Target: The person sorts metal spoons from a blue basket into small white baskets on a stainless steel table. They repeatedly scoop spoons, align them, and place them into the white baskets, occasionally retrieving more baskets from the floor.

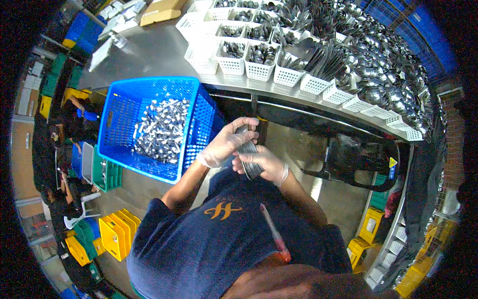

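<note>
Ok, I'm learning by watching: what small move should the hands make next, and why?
Perhaps gently square up the metal cutlery bundle: the left hand is at its upper part, the right hand around its lower part, and many thin edges show stacked together.

The stack (252,169) is gleaming silver-grey, with dark lines striping its edge. The gloves (225,143) are looking clear and whitish. The shirt (194,244) is showing navy, its emblem (224,211) orange. The pen (271,226) is pairing a clear barrel with red. The crate (119,114) is glowing bright blue, patterned with small holes, and the cutlery (162,130) inside is glinting silver. The baskets (260,71) are showing white, with square lattices. The table (154,50) is reflecting grey. The box (162,11) is looking tan, the bins (112,239) yellow.
</note>
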Available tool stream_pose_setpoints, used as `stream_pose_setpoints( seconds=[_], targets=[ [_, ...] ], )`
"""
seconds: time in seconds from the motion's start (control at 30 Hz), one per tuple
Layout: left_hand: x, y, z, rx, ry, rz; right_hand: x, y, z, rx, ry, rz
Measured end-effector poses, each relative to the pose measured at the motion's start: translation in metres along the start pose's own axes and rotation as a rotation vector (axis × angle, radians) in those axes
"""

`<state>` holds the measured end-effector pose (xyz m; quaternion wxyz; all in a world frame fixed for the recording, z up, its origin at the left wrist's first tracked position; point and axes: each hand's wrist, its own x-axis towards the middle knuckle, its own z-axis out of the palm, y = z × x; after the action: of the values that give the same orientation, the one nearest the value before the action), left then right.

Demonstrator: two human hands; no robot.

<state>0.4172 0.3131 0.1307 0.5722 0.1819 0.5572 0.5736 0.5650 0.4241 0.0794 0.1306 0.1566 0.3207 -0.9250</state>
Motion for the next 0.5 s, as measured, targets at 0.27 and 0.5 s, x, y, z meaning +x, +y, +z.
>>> stream_pose_setpoints(
  seconds=[0.27,0.5],
  targets=[
    [0.069,0.029,0.006,-0.086,-0.121,0.201,0.003,-0.074,-0.024,-0.208,0.068,-0.042],
    [0.129,0.077,-0.042,-0.069,-0.112,0.119,0.075,-0.143,-0.036,-0.303,0.020,-0.032]
  ],
)
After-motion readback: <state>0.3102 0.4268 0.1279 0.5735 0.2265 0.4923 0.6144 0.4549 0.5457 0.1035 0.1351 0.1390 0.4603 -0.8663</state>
